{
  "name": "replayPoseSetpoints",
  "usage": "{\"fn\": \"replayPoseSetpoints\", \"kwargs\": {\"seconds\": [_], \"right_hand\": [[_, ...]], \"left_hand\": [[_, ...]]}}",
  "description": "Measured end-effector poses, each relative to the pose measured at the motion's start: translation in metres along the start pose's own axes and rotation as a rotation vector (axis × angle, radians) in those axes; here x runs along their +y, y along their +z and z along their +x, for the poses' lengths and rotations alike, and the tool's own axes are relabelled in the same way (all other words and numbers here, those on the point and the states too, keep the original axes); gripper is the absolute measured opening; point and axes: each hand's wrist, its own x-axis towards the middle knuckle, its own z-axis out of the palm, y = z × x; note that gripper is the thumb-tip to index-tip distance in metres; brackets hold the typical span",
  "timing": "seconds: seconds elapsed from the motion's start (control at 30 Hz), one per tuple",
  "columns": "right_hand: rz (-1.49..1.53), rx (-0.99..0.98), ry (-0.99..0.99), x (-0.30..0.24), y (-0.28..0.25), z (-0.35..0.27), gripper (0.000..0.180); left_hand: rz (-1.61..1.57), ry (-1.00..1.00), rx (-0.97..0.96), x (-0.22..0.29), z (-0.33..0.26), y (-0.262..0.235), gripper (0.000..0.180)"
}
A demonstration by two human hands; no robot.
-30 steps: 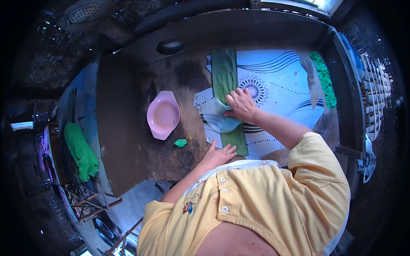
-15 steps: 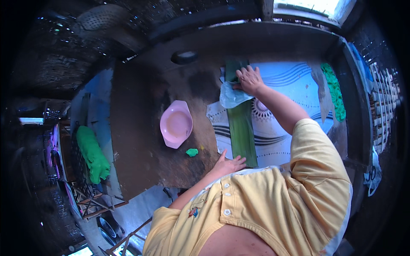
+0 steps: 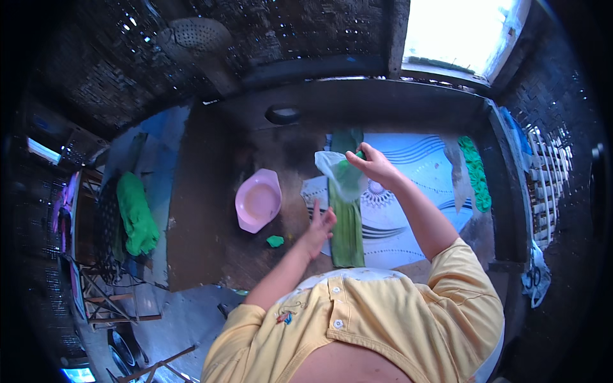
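My right hand pinches a clear bag over the leaf lying on the dark surface; my left hand hovers open beside it. A pink bowl sits at nine o'clock of the leaf, woven walls behind.

Dim room, one blown-out window, strong fisheye bend.

Daylight pours from the window at the top right, overexposed to plain white, and falls on the pale patterned cloth on the desk, which reads bright and bluish. The woven walls and the rim of the frame sink into near black. Straight edges curve hard toward the rim. The yellow shirt is evenly lit; fine detail is soft throughout.
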Motion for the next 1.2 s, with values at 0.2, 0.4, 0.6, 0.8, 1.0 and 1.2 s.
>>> {"fn": "replayPoseSetpoints", "kwargs": {"seconds": [0.2, 0.4, 0.6, 0.8, 1.0, 1.2], "right_hand": [[0.630, -0.094, 0.170, 0.013, -0.011, -0.072, 0.048], [0.589, -0.098, 0.133, 0.026, -0.032, -0.103, 0.053], [0.054, -0.116, -0.259, -0.015, 0.007, -0.115, 0.050], [-0.311, 0.299, -0.539, -0.018, 0.023, -0.121, 0.050], [0.130, -0.286, -0.217, 0.012, 0.040, -0.122, 0.044], [-0.052, -0.315, -0.387, 0.025, 0.047, -0.123, 0.025]], "left_hand": [[0.113, -0.026, -0.104, 0.033, 0.013, -0.014, 0.075], [1.334, 0.632, 0.475, 0.051, 0.007, -0.014, 0.094], [1.224, 0.859, -0.016, 0.070, -0.007, 0.053, 0.094], [1.009, 0.511, 0.038, 0.093, -0.034, 0.055, 0.093], [0.767, 0.508, -0.113, 0.092, -0.040, 0.031, 0.071], [0.876, 0.512, -0.075, 0.095, -0.045, 0.033, 0.065]]}}
